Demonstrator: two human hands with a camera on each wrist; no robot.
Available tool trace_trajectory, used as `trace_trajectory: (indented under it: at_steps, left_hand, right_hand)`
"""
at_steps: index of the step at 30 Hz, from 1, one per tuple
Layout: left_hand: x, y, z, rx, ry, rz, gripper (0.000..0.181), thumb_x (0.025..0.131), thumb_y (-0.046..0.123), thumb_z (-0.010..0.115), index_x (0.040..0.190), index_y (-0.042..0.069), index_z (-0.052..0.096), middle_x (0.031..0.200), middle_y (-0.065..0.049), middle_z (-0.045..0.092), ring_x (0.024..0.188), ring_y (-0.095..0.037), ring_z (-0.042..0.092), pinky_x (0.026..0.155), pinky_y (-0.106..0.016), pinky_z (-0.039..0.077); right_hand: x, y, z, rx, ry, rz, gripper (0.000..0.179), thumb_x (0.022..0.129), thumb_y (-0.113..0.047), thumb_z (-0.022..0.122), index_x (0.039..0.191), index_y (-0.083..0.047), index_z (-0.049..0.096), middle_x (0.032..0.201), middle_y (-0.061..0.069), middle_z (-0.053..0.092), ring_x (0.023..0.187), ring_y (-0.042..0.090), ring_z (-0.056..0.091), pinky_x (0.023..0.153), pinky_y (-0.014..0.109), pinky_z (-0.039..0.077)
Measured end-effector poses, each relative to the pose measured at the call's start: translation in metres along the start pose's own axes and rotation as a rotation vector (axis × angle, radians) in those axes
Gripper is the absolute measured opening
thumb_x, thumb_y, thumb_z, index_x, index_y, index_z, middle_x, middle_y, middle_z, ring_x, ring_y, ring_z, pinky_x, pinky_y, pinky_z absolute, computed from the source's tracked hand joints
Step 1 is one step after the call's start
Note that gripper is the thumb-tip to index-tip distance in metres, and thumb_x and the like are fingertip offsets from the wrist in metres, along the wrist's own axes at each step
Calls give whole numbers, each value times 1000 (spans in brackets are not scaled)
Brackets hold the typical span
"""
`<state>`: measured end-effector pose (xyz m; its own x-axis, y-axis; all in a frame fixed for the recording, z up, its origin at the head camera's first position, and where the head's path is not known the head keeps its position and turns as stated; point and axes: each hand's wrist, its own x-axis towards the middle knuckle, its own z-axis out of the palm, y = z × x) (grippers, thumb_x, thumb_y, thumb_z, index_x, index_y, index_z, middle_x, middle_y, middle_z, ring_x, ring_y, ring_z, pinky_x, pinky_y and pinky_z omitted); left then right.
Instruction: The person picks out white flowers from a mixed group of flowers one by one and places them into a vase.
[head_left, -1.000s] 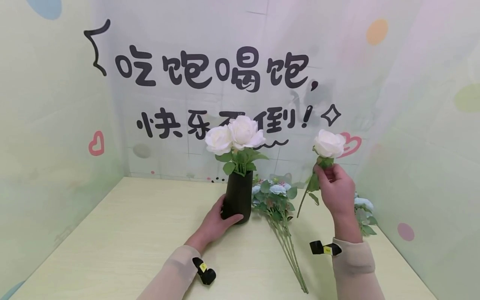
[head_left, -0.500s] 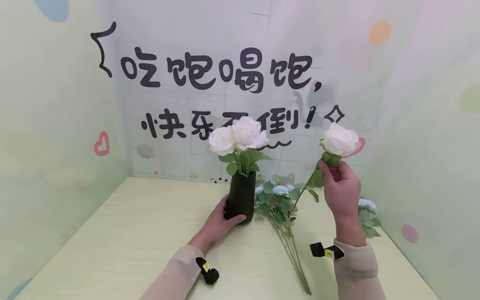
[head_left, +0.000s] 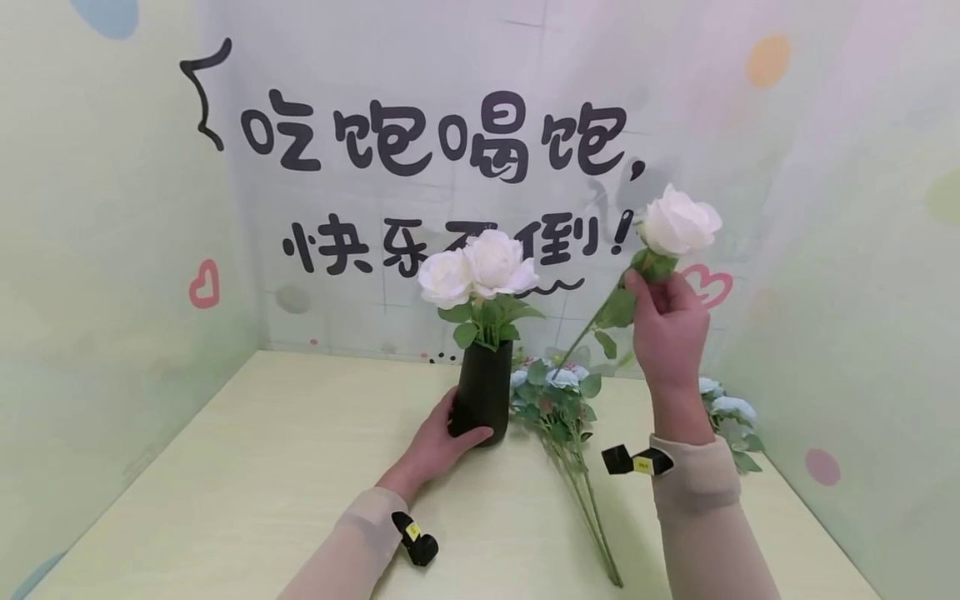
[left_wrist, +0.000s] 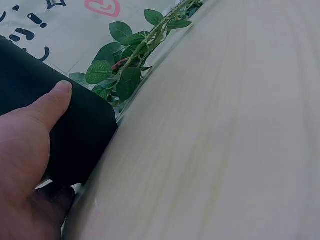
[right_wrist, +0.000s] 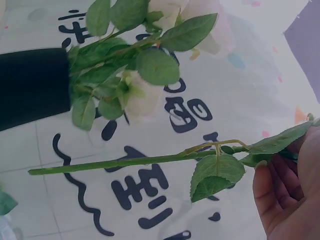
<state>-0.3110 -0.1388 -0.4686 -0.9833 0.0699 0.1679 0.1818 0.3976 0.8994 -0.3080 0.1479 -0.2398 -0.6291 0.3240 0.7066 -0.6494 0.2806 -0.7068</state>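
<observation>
A black vase [head_left: 483,387] stands on the table with white roses [head_left: 480,265] in it, their leaves just over its rim. My left hand [head_left: 431,446] grips the vase low on its left side; in the left wrist view the thumb [left_wrist: 52,105] lies along its dark wall. Up to the right, my right hand [head_left: 672,329] pinches a single white rose [head_left: 681,221] just below its bloom. Its stem [right_wrist: 125,161] slants down toward the vase, and the bare end is apart from it. The right wrist view shows the vase mouth beyond that stem.
Several blue flowers with long stems [head_left: 577,492] lie on the table [head_left: 225,467] right of the vase. More blue flowers [head_left: 731,408] lie at the right edge, partly behind the right forearm. A printed backdrop [head_left: 420,67] rises behind and at both sides.
My right hand has risen with the white rose, and the stem has swung from steep to slanting, its lower end now nearer the vase. The left hand keeps its grip on the vase.
</observation>
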Motion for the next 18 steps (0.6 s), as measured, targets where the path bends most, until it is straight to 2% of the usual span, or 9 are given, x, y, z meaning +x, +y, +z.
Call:
trace_trajectory:
  at_steps: [6, 11, 18]
  left_hand:
    - [0, 0, -1, -5, 4, 0, 98, 98, 47, 83, 173, 12, 31, 171, -19, 45, 157, -41, 46, 128, -62, 39]
    - [0, 1, -2, -4, 4, 7, 97, 98, 47, 83, 173, 12, 32, 171, -19, 46, 157, -41, 47, 128, -62, 39]
    - [1, 0, -1, -2, 0, 6, 98, 98, 48, 83, 173, 12, 32, 170, -19, 46, 157, -40, 47, 128, -63, 39]
  right_hand:
    - [12, -13, 23, 116, 9, -67, 19, 102, -17, 80, 110, 0, 78, 76, -20, 68, 65, 1, 59, 63, 17, 49]
    - [14, -20, 37, 220, 46, -95, 13, 101, -13, 79, 109, -2, 80, 80, -17, 71, 68, 2, 62, 66, 18, 52]
    - [8, -19, 52, 259, 33, -75, 10, 101, -13, 79, 107, -5, 80, 81, -16, 73, 69, 2, 64, 66, 17, 53]
